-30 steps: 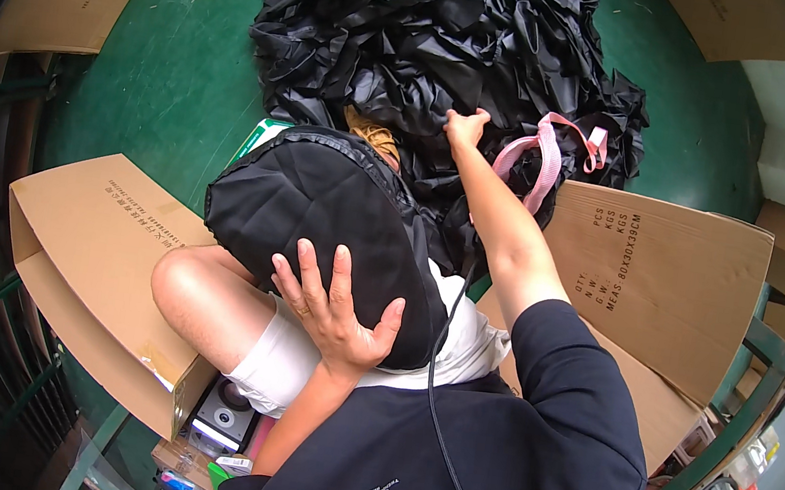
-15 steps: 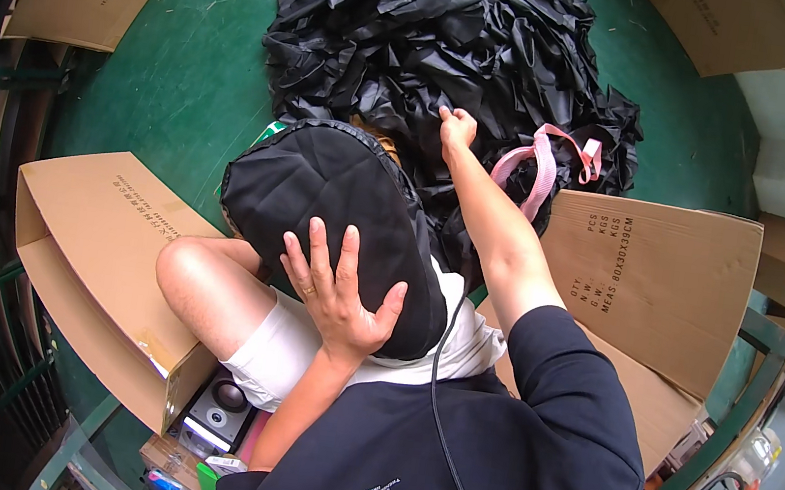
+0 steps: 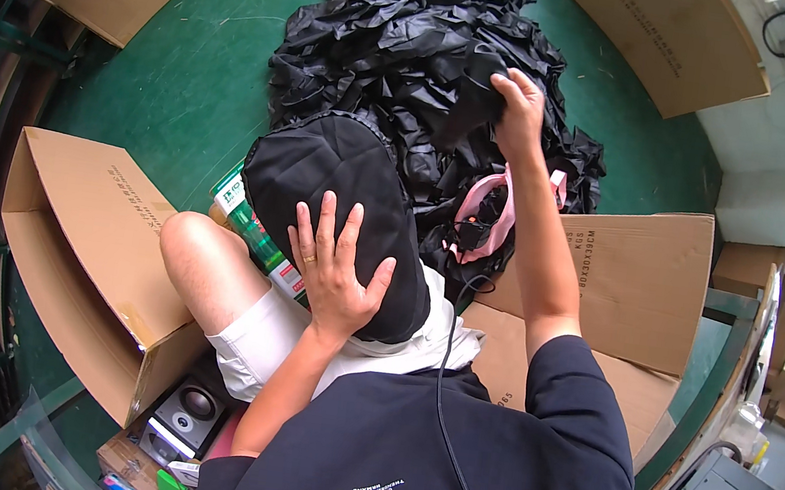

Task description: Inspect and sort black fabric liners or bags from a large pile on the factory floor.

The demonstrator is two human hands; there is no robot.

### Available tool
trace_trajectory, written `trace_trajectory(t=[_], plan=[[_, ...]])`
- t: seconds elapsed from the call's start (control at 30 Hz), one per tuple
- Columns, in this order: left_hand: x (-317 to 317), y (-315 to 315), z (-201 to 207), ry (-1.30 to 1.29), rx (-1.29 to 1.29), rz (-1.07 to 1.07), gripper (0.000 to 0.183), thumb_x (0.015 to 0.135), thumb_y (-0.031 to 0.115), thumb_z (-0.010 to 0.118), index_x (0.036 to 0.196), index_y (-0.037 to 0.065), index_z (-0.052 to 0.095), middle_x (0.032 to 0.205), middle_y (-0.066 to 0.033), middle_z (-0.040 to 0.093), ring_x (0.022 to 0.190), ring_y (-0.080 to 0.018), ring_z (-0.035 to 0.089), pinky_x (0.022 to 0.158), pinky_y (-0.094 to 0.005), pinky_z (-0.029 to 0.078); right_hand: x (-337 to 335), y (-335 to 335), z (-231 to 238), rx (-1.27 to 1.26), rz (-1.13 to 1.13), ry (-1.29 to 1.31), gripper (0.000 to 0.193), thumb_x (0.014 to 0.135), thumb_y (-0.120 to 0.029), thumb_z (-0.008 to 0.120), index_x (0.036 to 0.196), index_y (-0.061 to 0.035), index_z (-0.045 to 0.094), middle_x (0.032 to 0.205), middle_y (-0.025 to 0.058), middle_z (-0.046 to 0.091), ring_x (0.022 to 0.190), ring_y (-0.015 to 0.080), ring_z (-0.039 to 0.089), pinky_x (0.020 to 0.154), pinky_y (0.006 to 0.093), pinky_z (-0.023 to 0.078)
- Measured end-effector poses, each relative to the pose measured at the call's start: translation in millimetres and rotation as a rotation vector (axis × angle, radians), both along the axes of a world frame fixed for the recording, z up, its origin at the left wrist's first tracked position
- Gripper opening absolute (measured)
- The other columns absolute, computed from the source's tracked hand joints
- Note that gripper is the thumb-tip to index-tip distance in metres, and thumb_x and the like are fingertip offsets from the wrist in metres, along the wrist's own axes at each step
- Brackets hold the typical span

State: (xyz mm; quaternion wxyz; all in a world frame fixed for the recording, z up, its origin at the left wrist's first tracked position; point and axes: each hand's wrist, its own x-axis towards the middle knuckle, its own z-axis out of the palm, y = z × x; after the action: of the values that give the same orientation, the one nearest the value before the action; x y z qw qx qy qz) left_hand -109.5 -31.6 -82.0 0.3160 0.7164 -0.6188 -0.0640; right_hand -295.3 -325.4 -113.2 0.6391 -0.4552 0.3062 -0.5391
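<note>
Across my lap lies a rounded black fabric-covered form (image 3: pixel 328 169), smooth on top and gathered along its far edge. My left hand (image 3: pixel 340 283) rests flat on it with fingers spread. Out ahead, my right hand (image 3: pixel 521 108) is closed on a piece of black fabric (image 3: pixel 477 98), lifted in front of a large heap of crumpled black cloth pieces (image 3: pixel 378 55) on the floor. Its fingertips are partly hidden. A pink strap (image 3: pixel 472 211) lies by the near right edge of the heap, below my right forearm.
Open cardboard boxes stand at my left (image 3: pixel 88 225) and right (image 3: pixel 645 288); more cardboard is at the far left and far right. A green printed package (image 3: pixel 259 239) shows beside the black form. A small speaker (image 3: pixel 192 412) sits low at the left. A dark cord crosses my shirt.
My right hand has come away from the heap with a black cloth piece gripped in it. My left hand stays flat on the black form. The view has shifted slightly.
</note>
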Motion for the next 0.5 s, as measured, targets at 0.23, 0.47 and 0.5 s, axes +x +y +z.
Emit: trace_trajectory(t=[0.23,0.47,0.5], plan=[[26.2,13.4,12.4,0.347,-0.066,-0.103,0.064,0.084,0.038,0.071,0.135,0.006,0.053,0.150,-0.0178,0.042,0.145,-0.0403,0.028,0.117,-0.0559,0.015,35.5,122.3,156.1,-0.652,0.457,0.362,0.018,0.077,-0.010,0.068,0.081,0.0037,0.057,0.118,0.0248,0.064,0.106,0.0267,0.063,0.093,0.0326,0.047],[22.5,25.5,-26.3,0.479,-0.158,-0.144,0.035,0.080,0.020,0.068,0.111,0.005,0.063,0.111,-0.0170,0.066,0.106,-0.0366,0.063,0.087,-0.0453,0.049,95.8,210.2,114.5,-0.973,0.850,0.896,0.021,0.084,-0.021,0.070,0.081,-0.0012,0.062,0.130,0.0179,0.061,0.115,0.0310,0.060,0.097,0.0441,0.042],[21.9,29.3,-32.3,0.395,-0.191,-0.122,0.033,0.079,0.021,0.068,0.108,0.005,0.064,0.109,-0.0173,0.067,0.104,-0.0366,0.064,0.085,-0.0453,0.049,97.7,213.4,113.0,-0.959,0.834,0.939,0.022,0.086,-0.022,0.069,0.082,-0.0016,0.063,0.130,0.0171,0.061,0.116,0.0303,0.059,0.099,0.0432,0.040]])
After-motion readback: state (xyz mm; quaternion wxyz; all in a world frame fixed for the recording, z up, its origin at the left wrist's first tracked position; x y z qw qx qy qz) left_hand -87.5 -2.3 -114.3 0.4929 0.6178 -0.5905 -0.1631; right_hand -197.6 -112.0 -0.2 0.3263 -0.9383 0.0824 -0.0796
